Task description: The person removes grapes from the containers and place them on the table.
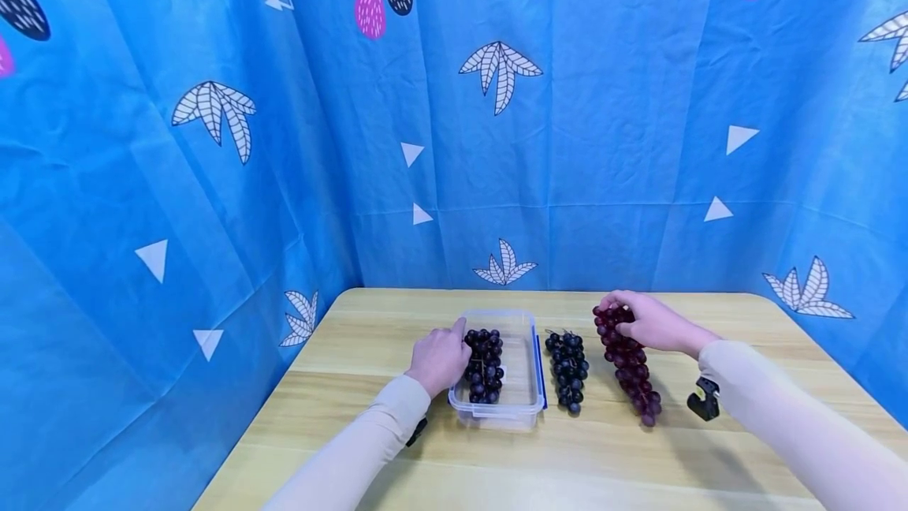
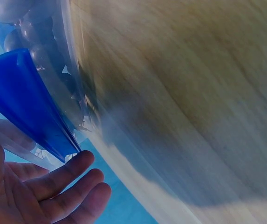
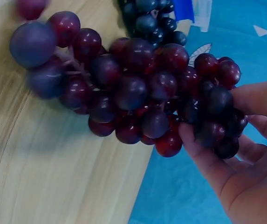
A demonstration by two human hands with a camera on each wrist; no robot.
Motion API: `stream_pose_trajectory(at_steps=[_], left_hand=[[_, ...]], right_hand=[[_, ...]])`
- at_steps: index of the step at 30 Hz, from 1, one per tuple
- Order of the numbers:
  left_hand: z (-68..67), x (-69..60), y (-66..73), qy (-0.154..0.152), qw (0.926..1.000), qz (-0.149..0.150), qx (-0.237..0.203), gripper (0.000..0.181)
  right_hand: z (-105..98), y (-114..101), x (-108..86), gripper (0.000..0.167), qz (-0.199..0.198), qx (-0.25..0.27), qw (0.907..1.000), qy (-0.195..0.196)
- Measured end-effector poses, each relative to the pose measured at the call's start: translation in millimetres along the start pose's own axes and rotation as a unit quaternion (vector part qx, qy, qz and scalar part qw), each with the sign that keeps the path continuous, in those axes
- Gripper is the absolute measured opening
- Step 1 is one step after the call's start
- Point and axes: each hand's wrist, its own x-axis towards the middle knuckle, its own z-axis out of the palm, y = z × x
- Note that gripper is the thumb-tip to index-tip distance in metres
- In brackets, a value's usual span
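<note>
A clear plastic container (image 1: 521,373) with blue latches (image 2: 28,105) holds a bunch of dark grapes (image 1: 485,369) along its left side. My left hand (image 1: 438,357) is at its left rim, the thumb at the inner side and the other fingers outside, by the hanging latch. My right hand (image 1: 641,322) grips the top end of a long bunch of red grapes (image 3: 133,88) between thumb and fingers. The bunch slants toward the table's near side, to the right of a second dark bunch (image 1: 567,369) that lies beside the container.
The light wooden table (image 1: 319,432) has rounded far corners. A blue patterned curtain (image 1: 603,156) hangs behind it and along both sides. The wrist camera (image 1: 704,399) on my right arm sits above the tabletop.
</note>
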Motion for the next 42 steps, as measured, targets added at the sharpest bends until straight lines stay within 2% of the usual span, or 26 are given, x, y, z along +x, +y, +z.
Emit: stream_pose_trajectory(at_steps=[17, 26, 35, 42], left_hand=[[-1.3, -0.1, 2.7, -0.007, 0.9999, -0.010, 0.003, 0.055], [-1.0, 1.4, 2.0, -0.008, 0.9999, -0.010, 0.000, 0.055], [0.0, -0.4, 2.5, -0.001, 0.9999, -0.010, 0.004, 0.056], [1.4, -1.1, 2.0, -0.001, 0.9999, -0.011, 0.002, 0.056]], right_hand=[[20, 23, 22.5, 0.036, 0.036, -0.006, 0.9993, 0.000], [25, 34, 32.1, 0.032, 0.031, -0.019, 0.9993, 0.007], [33, 37, 34.3, 0.031, 0.026, -0.039, 0.9989, 0.003], [40, 38, 31.3, 0.038, 0.049, -0.053, 0.9972, -0.017]])
